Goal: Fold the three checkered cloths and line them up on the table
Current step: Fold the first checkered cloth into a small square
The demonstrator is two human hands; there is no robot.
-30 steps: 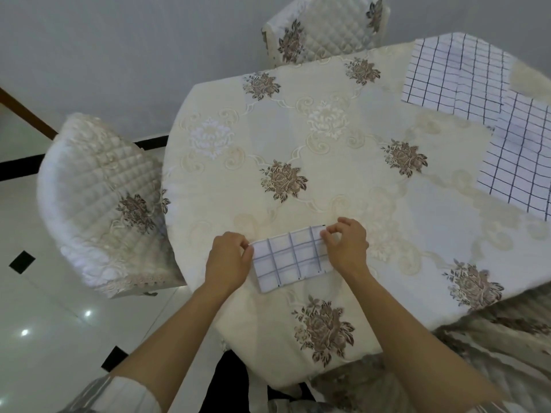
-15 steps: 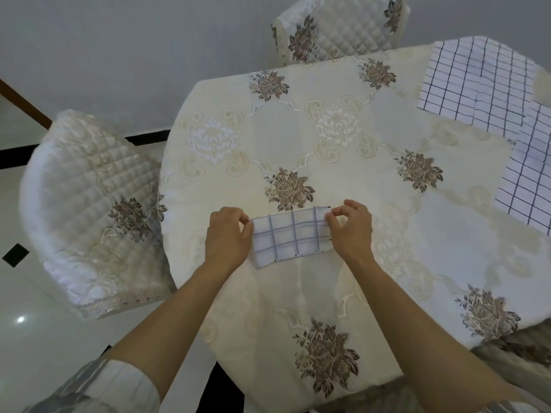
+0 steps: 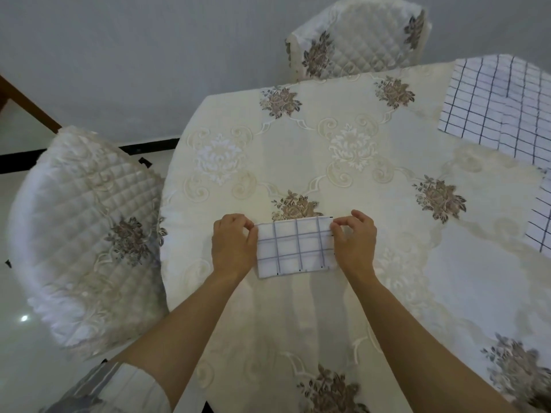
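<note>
1. Head view, principal item: folded cloth (image 3: 295, 247), white with a dark check, a small rectangle lying flat on the table (image 3: 387, 162) towards its near side, its far edge just under a brown flower motif.
2. Left hand (image 3: 232, 245): thumb and curled fingers pinch the far left corner of the folded cloth.
3. Right hand (image 3: 354, 244): thumb and fingertips pinch the far right corner in the same way.
4. Position relative to grip: the folded cloth spans the gap between the two hands. Both holds sit on its far corners, and the rest of it lies towards the person.
5. Remaining stock: far cloth (image 3: 492, 99) at the far right of the table, and side cloth (image 3: 541, 222) cut off by the right edge. Both lie spread out, well apart from the hands.
6. Step in hand, by judgement: setting down and squaring the first of three cloths; two appear not yet folded.
7. Next move calls for: letting go of both corners without disturbing the layers, then reaching right for a spread cloth, with room kept alongside for the row.
8. Surroundings: left chair (image 3: 86, 228) and far chair (image 3: 357, 34), both quilted.
</note>
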